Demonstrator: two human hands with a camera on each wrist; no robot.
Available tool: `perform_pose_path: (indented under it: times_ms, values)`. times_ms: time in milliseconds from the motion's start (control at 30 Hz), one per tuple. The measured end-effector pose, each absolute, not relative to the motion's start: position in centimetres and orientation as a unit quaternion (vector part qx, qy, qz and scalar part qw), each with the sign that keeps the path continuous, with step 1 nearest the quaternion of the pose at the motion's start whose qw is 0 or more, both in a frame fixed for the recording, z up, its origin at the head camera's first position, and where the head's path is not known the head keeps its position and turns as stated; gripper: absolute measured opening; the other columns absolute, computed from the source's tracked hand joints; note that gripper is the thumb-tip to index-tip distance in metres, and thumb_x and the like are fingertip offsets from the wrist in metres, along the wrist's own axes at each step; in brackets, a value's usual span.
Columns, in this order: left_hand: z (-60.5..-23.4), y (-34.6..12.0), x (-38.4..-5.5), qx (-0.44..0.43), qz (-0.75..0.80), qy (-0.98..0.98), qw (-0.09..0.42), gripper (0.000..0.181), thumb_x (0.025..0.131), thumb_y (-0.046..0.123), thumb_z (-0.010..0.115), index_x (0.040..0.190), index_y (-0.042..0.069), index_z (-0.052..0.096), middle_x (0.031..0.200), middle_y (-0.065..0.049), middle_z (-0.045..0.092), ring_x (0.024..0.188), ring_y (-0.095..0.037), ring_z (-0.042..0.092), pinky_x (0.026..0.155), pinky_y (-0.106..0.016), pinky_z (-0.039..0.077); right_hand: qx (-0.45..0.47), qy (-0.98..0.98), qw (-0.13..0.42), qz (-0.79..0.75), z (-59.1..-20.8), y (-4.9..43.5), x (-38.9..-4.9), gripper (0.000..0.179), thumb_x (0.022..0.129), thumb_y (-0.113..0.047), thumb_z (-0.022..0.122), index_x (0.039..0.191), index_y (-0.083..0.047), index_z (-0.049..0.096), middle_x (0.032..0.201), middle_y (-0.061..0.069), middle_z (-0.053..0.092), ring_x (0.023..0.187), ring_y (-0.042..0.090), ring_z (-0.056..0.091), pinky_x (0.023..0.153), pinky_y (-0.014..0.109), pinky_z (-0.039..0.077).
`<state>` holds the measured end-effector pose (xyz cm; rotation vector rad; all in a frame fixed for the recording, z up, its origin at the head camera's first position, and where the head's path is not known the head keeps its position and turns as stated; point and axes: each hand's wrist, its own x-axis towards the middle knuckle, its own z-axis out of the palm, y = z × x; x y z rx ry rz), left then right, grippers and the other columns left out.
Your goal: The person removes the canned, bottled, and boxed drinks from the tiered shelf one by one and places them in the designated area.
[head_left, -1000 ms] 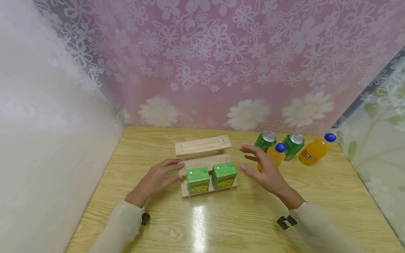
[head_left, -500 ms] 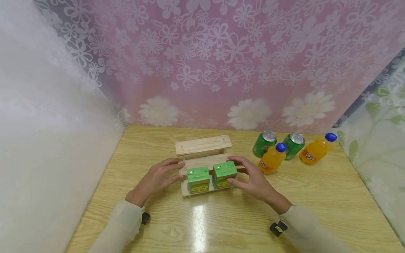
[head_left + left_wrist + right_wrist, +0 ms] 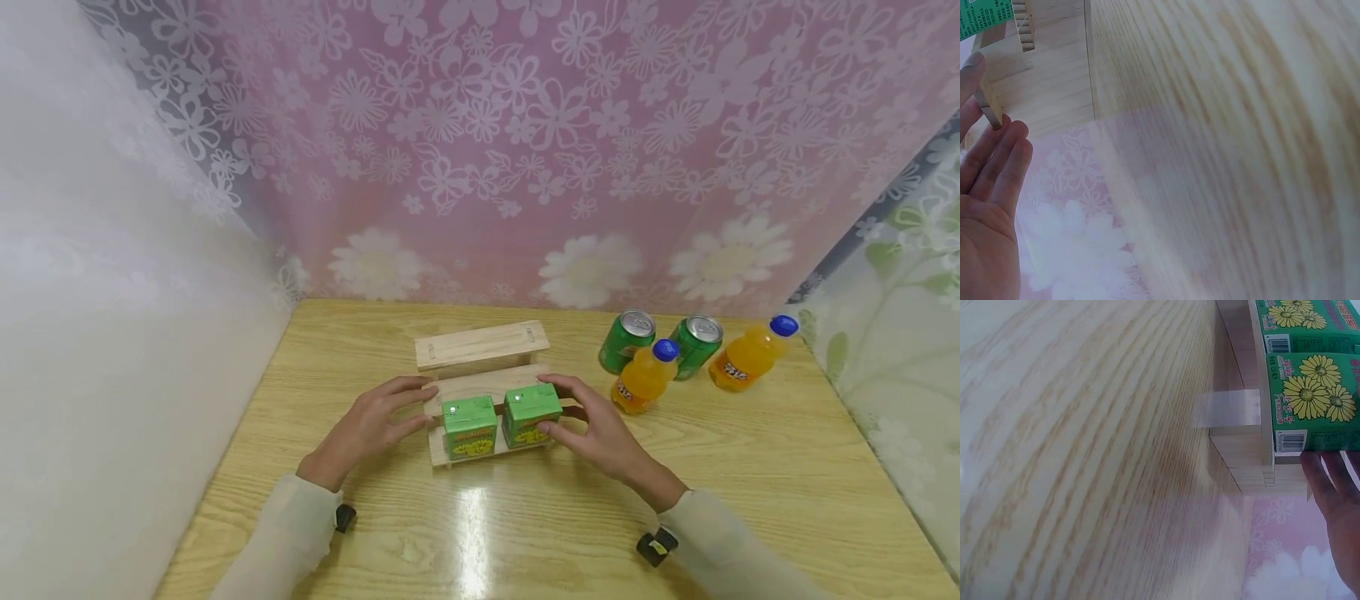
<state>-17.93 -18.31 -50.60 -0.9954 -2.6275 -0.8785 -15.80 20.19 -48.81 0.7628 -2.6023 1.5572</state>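
A small wooden tiered rack [image 3: 483, 343] stands on the table in the head view. Two green drink cartons with yellow flowers, the left carton [image 3: 470, 427] and the right carton [image 3: 532, 416], stand side by side on its lowest front step. My right hand [image 3: 603, 433] holds the right carton, thumb on its front and fingers at its side and back. At the rack's left end, my left hand [image 3: 369, 429] holds the end of the middle step between thumb and fingers. The left wrist view shows this step end [image 3: 989, 106] beside the thumb. The right hand's thumb is hidden in the right wrist view.
Right of the rack stand an orange drink bottle [image 3: 643, 380] with a blue cap, two green cans, the nearer can [image 3: 627, 342] and the farther can [image 3: 697, 343], and another orange bottle [image 3: 752, 354]. A flowered curtain [image 3: 480, 167] hangs behind the table [image 3: 375, 533].
My right hand has moved left from beside the near orange bottle to the right carton and taken hold of it. The left hand has stayed at the rack.
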Motion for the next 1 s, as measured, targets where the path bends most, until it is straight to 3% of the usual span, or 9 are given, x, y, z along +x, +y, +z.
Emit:
perform_pose_path:
  times_ms: [367, 633, 833, 1000]
  values:
    - [-50.6, -18.2, -17.8, -0.324, -0.296, -0.894, 0.088, 0.051, 0.095, 0.022, 0.087, 0.143, 0.013, 0.074, 0.146, -0.013, 0.069, 0.132, -0.035, 0.07, 0.105, -0.05, 0.063, 0.241, -0.83, 0.0, 0.503, -48.7, 20.6, -15.8, 0.065, 0.098, -0.008, 0.082, 0.157, -0.014, 0.055, 0.149, 0.009, 0.065, 0.128, 0.014, 0.064, 0.104, 0.045, 0.064]
    - [-50.6, -18.2, -17.9, -0.329, -0.294, -0.892, 0.1, 0.051, 0.094, 0.021, 0.087, 0.142, 0.012, 0.074, 0.145, -0.013, 0.07, 0.131, -0.035, 0.071, 0.104, -0.05, 0.064, 0.24, -0.83, 0.006, 0.504, -47.9, 21.2, -15.8, 0.063, 0.099, -0.006, 0.081, 0.157, -0.007, 0.055, 0.147, 0.01, 0.065, 0.126, 0.008, 0.063, 0.103, 0.024, 0.06]
    - [-50.6, -18.3, -17.9, -0.334, -0.294, -0.889, 0.105, 0.051, 0.093, 0.02, 0.088, 0.141, 0.012, 0.074, 0.144, -0.013, 0.07, 0.13, -0.035, 0.071, 0.103, -0.049, 0.064, 0.237, -0.833, 0.019, 0.499, -47.0, 21.8, -15.8, 0.062, 0.098, -0.003, 0.081, 0.155, -0.004, 0.055, 0.144, 0.01, 0.067, 0.124, 0.004, 0.062, 0.101, 0.02, 0.06]
    - [-50.5, -18.2, -17.9, -0.332, -0.295, -0.89, 0.101, 0.05, 0.094, 0.02, 0.087, 0.141, 0.011, 0.075, 0.144, -0.014, 0.07, 0.13, -0.035, 0.071, 0.104, -0.049, 0.064, 0.228, -0.839, 0.033, 0.493, -46.1, 22.4, -15.8, 0.062, 0.098, -0.003, 0.081, 0.155, -0.009, 0.057, 0.139, 0.01, 0.068, 0.124, 0.004, 0.062, 0.101, 0.017, 0.058]
